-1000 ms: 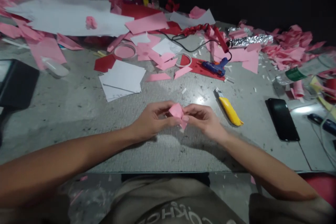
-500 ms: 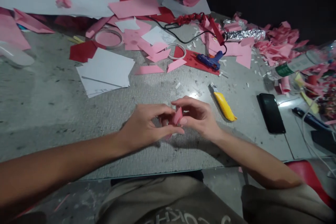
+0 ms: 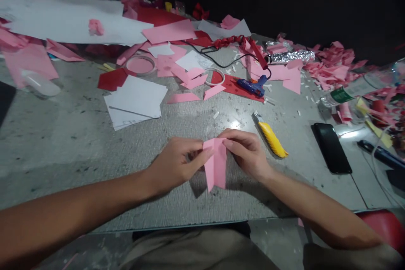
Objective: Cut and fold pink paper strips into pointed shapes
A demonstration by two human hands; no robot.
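Observation:
Between my hands is a piece of pink paper (image 3: 217,166) with a crease down its middle, its lower end hanging toward me over the table. My left hand (image 3: 179,160) pinches its upper left edge, thumb on the near face. My right hand (image 3: 245,149) pinches the upper right corner in the same way; the fingers behind the paper are partly hidden. To the right of my right hand lies a yellow box cutter (image 3: 272,138), its blade end pointing away from me.
White sheets (image 3: 139,97) lie left of centre, with pink folded strips (image 3: 183,98) beyond. A blue glue gun (image 3: 253,85) rests on red paper. At right are a black phone (image 3: 332,147) and a plastic bottle (image 3: 354,87). Pink scraps (image 3: 335,61) heap at the back right.
The pink paper, folded small and mostly hidden in my fingers before, is now opened out along its crease. My hands have moved slightly apart, and the view has tilted up.

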